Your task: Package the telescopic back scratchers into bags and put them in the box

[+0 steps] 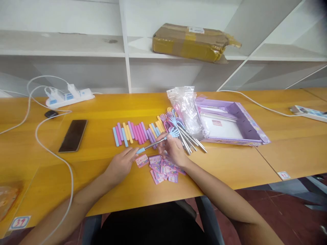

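A metal back scratcher [154, 144] with a light blue claw head and blue grip spans both hands above the table. My left hand [123, 162] is closed around its blue grip end. Near the claw, my right hand [174, 149] is closed on the rod. Just beyond lie more back scratchers [187, 137] with bare metal rods and coloured claws. Loose coloured handle grips [135, 132] in blue, pink, purple and yellow form a row to their left. Small printed pink and purple cards [163, 170] are scattered below my hands.
Clear plastic bags [187, 114] lean on an open purple box [252, 140] at right. A phone [73, 135], a power strip [81, 96] and white cables [69, 163] are at left. A taped carton [189, 42] sits on the shelf behind.
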`<state>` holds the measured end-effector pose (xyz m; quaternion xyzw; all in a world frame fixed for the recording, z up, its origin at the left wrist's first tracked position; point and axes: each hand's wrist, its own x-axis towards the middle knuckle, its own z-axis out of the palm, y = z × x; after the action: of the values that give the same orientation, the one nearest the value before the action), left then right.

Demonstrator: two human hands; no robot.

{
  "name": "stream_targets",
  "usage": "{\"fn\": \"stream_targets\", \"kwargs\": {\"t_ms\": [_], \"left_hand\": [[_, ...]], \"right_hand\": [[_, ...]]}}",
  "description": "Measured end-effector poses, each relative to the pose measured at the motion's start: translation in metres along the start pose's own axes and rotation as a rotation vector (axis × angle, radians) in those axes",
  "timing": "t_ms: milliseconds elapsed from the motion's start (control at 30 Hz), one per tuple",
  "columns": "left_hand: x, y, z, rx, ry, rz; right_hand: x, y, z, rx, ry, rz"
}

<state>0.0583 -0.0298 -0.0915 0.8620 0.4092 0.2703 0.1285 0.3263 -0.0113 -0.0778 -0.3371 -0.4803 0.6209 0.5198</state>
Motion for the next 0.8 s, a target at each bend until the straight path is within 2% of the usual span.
{"fn": "stream_targets", "kwargs": {"t_ms": [200,500,800], "left_hand": [[-0.004,0.001,0.004,0.024,0.085,0.088],[-0.002,0.013,-0.001,0.065,0.084,0.115],[-0.004,0.017,0.0,0.035,0.063,0.122]], "right_hand": [[-0.01,0.006,0.012,-0.008,0.016,-0.093],[-0.017,0.005,0.024,-0.021,-0.009,-0.165],[-0.018,0.003,0.033,-0.047,-0.059,-0.169]]}}
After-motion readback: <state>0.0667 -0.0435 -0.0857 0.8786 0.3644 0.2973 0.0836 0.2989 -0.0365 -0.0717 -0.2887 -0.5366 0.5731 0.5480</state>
